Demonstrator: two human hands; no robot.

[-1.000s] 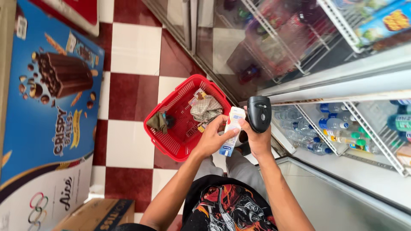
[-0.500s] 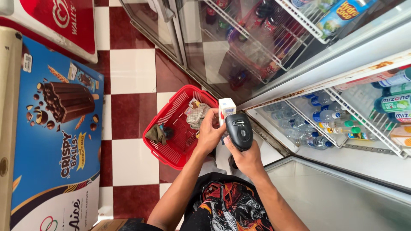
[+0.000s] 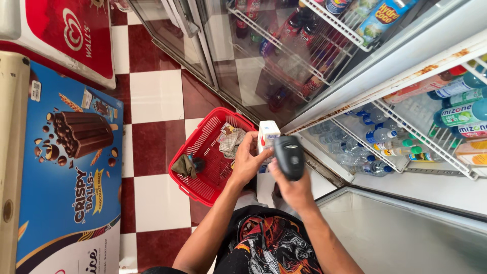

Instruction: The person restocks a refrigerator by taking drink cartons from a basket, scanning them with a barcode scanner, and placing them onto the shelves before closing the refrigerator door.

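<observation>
left hand (image 3: 247,163) fingers clamp one white carton (image 3: 267,135); right hand (image 3: 293,186) grips one black scanner (image 3: 289,157) (one red basket (image 3: 203,187) below).

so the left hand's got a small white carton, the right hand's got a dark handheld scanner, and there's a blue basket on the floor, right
Not quite: the basket on the checkered floor is red, not blue, as the head view shows. The rest holds: the left hand grips a small white carton and the right hand holds a dark handheld scanner.
</observation>
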